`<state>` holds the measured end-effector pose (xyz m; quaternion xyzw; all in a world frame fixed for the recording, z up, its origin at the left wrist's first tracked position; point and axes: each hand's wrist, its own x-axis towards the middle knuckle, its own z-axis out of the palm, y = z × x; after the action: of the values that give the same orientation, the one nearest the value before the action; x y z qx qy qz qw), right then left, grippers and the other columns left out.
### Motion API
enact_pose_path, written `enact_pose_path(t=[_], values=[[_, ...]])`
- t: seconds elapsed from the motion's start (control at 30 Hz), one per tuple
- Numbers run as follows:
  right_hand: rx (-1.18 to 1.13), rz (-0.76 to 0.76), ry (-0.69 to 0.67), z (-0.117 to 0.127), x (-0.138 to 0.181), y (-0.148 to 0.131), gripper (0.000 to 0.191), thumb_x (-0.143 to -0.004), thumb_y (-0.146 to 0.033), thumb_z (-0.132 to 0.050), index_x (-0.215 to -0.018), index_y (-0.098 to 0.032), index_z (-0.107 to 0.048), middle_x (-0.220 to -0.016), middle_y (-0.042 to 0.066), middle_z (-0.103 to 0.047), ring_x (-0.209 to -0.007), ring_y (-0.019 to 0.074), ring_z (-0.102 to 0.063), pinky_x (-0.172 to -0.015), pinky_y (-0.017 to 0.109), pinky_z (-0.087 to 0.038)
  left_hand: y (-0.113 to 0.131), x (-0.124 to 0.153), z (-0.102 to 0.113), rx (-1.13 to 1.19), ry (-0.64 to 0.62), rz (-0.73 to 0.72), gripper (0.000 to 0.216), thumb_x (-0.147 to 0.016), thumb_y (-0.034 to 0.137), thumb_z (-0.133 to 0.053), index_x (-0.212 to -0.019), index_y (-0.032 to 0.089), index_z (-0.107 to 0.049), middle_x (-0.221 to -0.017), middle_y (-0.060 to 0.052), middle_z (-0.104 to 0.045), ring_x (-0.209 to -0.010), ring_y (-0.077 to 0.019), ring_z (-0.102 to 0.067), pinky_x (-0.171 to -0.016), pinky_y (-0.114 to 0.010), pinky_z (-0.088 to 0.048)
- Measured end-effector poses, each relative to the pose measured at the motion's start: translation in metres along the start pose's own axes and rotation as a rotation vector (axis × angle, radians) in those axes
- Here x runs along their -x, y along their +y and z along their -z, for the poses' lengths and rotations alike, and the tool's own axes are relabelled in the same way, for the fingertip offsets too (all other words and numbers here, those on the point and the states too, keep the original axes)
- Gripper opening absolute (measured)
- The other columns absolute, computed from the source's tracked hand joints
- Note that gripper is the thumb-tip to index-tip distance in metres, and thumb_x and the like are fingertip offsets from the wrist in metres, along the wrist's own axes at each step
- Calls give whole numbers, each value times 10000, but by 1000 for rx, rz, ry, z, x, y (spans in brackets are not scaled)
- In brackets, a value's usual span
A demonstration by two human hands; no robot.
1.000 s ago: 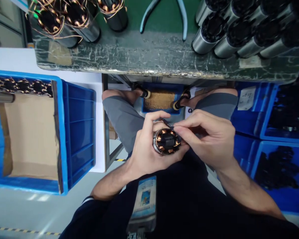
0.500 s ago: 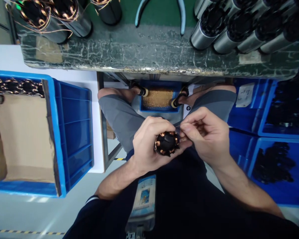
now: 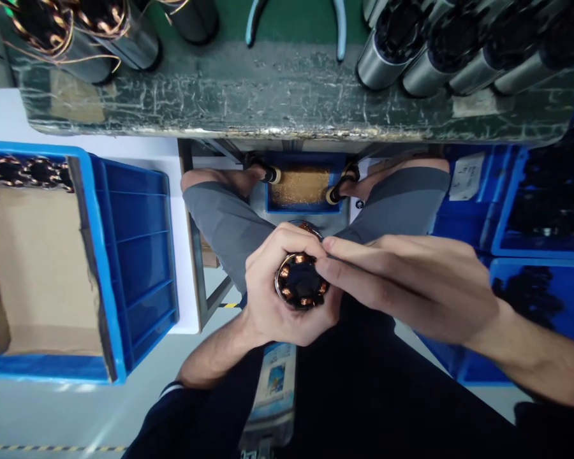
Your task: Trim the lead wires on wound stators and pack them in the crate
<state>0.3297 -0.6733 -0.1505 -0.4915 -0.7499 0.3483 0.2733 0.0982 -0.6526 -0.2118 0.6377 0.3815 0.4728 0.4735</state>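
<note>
A round metal motor stator [image 3: 299,282] with copper windings and a black centre sits over my lap. My left hand [image 3: 277,296] is wrapped round its body, end face turned up at me. My right hand [image 3: 411,280] reaches in from the right, fingers pressed together at the stator's upper right rim, pinching something too small to make out, perhaps a thin wire. Both hands hover below the worn green bench edge [image 3: 277,108].
On the bench lie blue-handled pliers [image 3: 294,19], wound stators [image 3: 86,32] at left and a row of steel cylinders [image 3: 449,51] at right. A blue crate [image 3: 138,255] lined with cardboard stands left; blue bins [image 3: 530,210] of dark parts stand right. A small tray [image 3: 301,188] lies between my feet.
My right hand has stretched flatter and slid left over the stator's rim. The stator and left hand shifted slightly left and down; the view drifted up.
</note>
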Motion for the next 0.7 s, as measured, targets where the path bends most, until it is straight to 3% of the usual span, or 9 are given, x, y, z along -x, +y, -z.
enact_pose_path(t=[0.07, 0.17, 0.27, 0.33, 0.43, 0.5, 0.57, 0.63, 0.7], values=[[-85, 15, -108, 0, -3, 5, 175, -1121, -326, -743, -1199, -402, -880, -1173, -50, -905, -842, 171, -825, -736, 309, -679, 3, -2, -1, 40, -42, 30, 357, -807, 277, -914, -1079, 229, -687, -954, -22, -726, -826, -174, -691, -782, -344, -624], [-160, -38, -79, -5, -4, 31, 116, -1030, -291, -869, -1100, -378, -900, -1149, -37, -909, -889, 203, -861, -840, 347, -718, 2, -2, 1, 14, -116, 41, 338, -826, 245, -900, -1074, 239, -671, -926, -4, -725, -792, -162, -690, -749, -318, -605], [-111, -15, -35, -9, -4, 57, 129, -988, -263, -912, -1046, -378, -904, -1105, -48, -910, -835, 192, -858, -808, 329, -712, -10, 1, 6, -206, -172, -27, 292, -857, 194, -867, -1067, 241, -668, -936, 4, -740, -797, -152, -702, -749, -293, -586], [41, -10, -32, -11, -5, 62, 247, -1040, -225, -824, -1223, -375, -895, -1368, -9, -870, -1049, 239, -875, -901, 373, -722, -19, 3, 10, -398, -223, -86, 241, -903, 179, -822, -1079, 241, -669, -945, 3, -741, -829, -160, -711, -771, -295, -581], [108, -48, -3, -15, -8, 47, 560, -1066, -192, -706, -1616, -295, -702, -1767, 101, -606, -1371, 338, -779, -1069, 476, -699, -25, 6, 10, -623, -298, -130, 200, -956, 207, -781, -1123, 241, -677, -1027, -20, -742, -871, -170, -727, -746, -291, -570], [7, -65, -89, -21, -10, 35, 589, -1040, -173, -673, -1627, -225, -655, -1614, 151, -718, -1214, 317, -818, -976, 443, -703, -21, 7, 6, -699, -316, -145, 187, -973, 269, -783, -1132, 243, -689, -1095, -40, -728, -854, -167, -724, -693, -286, -559], [-65, -118, -249, -23, -12, 28, 404, -1009, -123, -645, -1394, -215, -721, -1151, 79, -841, -840, 238, -784, -731, 357, -629, -14, 6, 3, -710, -324, -170, 191, -966, 316, -789, -1122, 247, -702, -1114, -44, -714, -806, -157, -708, -647, -286, -547], [-102, -159, -372, -18, -13, 26, 176, -1016, -113, -642, -1128, -247, -670, -872, 1, -735, -651, 182, -633, -608, 327, -478, -5, 4, 2, -650, -310, -189, 229, -931, 334, -820, -1117, 245, -720, -1093, -38, -714, -772, -145, -699, -628, -281, -549], [-141, -127, -423, -5, -14, 24, 125, -1087, -167, -621, -1022, -263, -573, -845, -14, -659, -651, 157, -555, -609, 321, -408, 4, 0, 4, -556, -271, -214, 280, -880, 343, -879, -1112, 252, -751, -1042, -25, -721, -798, -154, -723, -723, -297, -611]])
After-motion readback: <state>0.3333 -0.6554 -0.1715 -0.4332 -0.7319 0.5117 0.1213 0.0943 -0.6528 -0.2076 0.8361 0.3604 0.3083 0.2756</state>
